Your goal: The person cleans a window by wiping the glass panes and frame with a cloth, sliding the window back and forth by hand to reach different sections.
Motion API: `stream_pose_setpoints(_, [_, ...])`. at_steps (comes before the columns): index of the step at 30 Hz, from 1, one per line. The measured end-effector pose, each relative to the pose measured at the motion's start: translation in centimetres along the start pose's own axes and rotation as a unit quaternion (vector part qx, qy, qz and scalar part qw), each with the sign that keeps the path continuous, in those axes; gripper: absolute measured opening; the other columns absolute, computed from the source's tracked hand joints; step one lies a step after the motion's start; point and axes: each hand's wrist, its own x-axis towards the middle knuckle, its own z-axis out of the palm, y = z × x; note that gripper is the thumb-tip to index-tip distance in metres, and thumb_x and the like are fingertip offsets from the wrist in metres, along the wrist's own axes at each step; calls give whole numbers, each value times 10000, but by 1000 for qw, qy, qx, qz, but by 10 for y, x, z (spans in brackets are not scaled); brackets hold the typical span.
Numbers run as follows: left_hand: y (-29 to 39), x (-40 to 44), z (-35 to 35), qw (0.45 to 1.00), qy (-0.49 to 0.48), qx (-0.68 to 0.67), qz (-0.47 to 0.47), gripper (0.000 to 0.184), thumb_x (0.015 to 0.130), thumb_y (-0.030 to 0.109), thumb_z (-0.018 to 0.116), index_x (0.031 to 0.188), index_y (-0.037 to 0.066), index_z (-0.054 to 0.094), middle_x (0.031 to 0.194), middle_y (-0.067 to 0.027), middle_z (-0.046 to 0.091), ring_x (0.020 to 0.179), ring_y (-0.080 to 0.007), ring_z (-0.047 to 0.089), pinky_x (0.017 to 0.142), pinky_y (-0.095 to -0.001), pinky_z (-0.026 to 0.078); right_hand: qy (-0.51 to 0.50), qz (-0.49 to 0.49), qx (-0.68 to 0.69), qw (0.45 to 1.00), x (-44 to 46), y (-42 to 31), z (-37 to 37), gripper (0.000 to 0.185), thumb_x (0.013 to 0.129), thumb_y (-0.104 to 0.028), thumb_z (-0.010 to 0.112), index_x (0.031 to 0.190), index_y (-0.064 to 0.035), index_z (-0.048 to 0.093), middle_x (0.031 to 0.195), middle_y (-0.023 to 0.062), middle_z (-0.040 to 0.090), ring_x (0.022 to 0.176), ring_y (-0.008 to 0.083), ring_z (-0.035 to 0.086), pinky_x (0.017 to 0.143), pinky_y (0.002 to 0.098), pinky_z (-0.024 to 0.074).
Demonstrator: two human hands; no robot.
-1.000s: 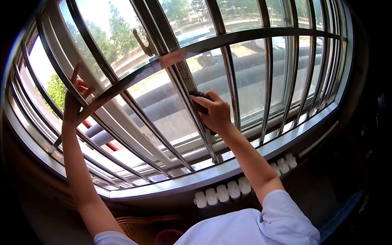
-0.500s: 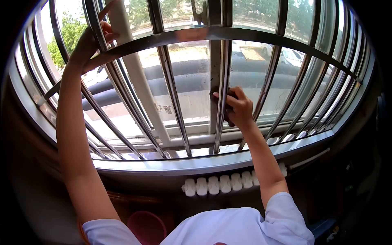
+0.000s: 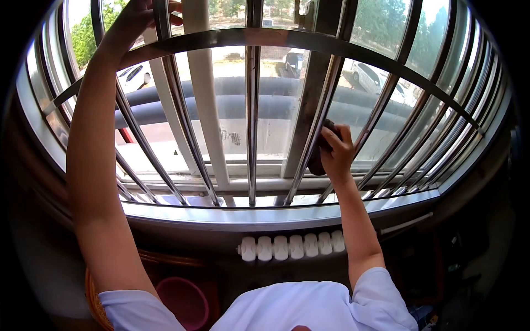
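Note:
My right hand (image 3: 338, 150) reaches between the metal bars and is closed round a dark cloth (image 3: 317, 160), which lies against the window frame's upright (image 3: 313, 99). Part of the cloth is hidden by a bar and my fingers. High on the left, my left hand (image 3: 144, 17) is at a vertical bar (image 3: 162, 19), above the curved crossbar (image 3: 221, 38). Some of its fingers show beyond the bar, near the pale sash edge; the top of the hand is cut off by the frame's edge, and its grip cannot be made out.
Below the sill (image 3: 248, 219) runs a white radiator (image 3: 280, 248). A dark red basin (image 3: 182, 302) stands at the lower left beside a wicker chair (image 3: 95, 303). Outside the glass are thick grey pipes (image 3: 270, 107) and parked cars.
The view has swung, so the bars and window sit differently. My right hand, with the cloth, has stayed low near the frame upright. My left hand now appears nearer the top edge.

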Motion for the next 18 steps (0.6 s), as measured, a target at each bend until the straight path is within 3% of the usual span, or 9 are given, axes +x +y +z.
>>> stream_pose_setpoints(2, [2, 1, 3, 996, -77, -37, 26, 467, 965, 321, 572, 1363, 86, 508, 1112, -98, 660, 976, -205, 674, 883, -338, 534, 48, -17, -6, 999, 15, 3, 2, 484, 648, 29, 667, 1080, -183, 716, 902, 78, 578, 775, 270, 627, 667, 357, 525])
stream_pose_setpoints(3, [6, 1, 4, 994, -94, -45, -8, 542, 959, 385, 560, 1414, 107, 460, 1187, -114, 635, 1004, -215, 667, 900, -354, 530, 39, -6, -26, 999, 21, 3, 3, 494, 650, 31, 663, 1091, -187, 710, 914, 77, 576, 788, 275, 630, 675, 366, 527])
stream_pose_setpoints(9, [7, -5, 10, 997, -73, -25, -16, 561, 959, 439, 533, 1411, 113, 465, 1219, -124, 616, 1022, -214, 660, 927, -364, 518, 29, 36, -46, 998, 26, -2, 18, 329, 648, -16, 662, 952, -141, 661, 922, 85, 560, 728, 308, 633, 615, 390, 530])
stream_pose_setpoints(10, [5, -4, 8, 997, -71, -21, -19, 566, 958, 450, 527, 1410, 114, 466, 1226, -126, 613, 1026, -214, 659, 932, -366, 516, -29, 38, -62, 997, 12, -3, 18, 465, 688, -21, 657, 1118, -190, 705, 904, 75, 568, 755, 284, 628, 649, 387, 520])
stream_pose_setpoints(11, [5, 1, 5, 993, -87, -80, -24, 454, 955, 269, 588, 1378, 132, 498, 1164, -96, 668, 983, -197, 682, 995, -378, 470, -64, 27, -67, 995, -5, 0, 17, 487, 679, -15, 665, 1126, -204, 706, 898, 69, 565, 754, 276, 629, 645, 388, 521])
stream_pose_setpoints(12, [14, -3, 12, 995, -62, -67, -43, 469, 962, 287, 573, 1402, 153, 481, 1165, -94, 665, 987, -196, 679, 996, -375, 468, -98, 14, -73, 992, -14, 0, 15, 510, 670, -9, 674, 1134, -219, 707, 892, 63, 562, 752, 267, 630, 641, 388, 523])
stream_pose_setpoints(14, [16, 2, 11, 995, -89, -26, -33, 465, 956, 307, 582, 1387, 157, 498, 1158, -97, 667, 996, -206, 678, 995, -372, 467, -89, 28, -58, 994, -18, 3, 18, 530, 653, 26, 667, 1128, -207, 708, 881, 64, 556, 758, 276, 626, 650, 381, 520])
stream_pose_setpoints(16, [23, -1, 13, 994, -85, -27, -56, 492, 946, 325, 595, 1392, 144, 492, 1200, -101, 647, 1024, -209, 666, 997, -380, 464, 30, 27, 4, 999, 7, -4, 15, 337, 630, 32, 660, 923, -133, 681, 866, 79, 563, 736, 295, 639, 628, 383, 537])
stream_pose_setpoints(18, [7, -1, 6, 989, -86, -96, -68, 492, 941, 326, 604, 1378, 122, 504, 1262, -106, 612, 1051, -201, 651, 998, -384, 460, 55, 46, 21, 997, 36, -4, 15, 342, 644, 11, 666, 958, -122, 682, 897, 88, 578, 736, 320, 635, 632, 400, 531])
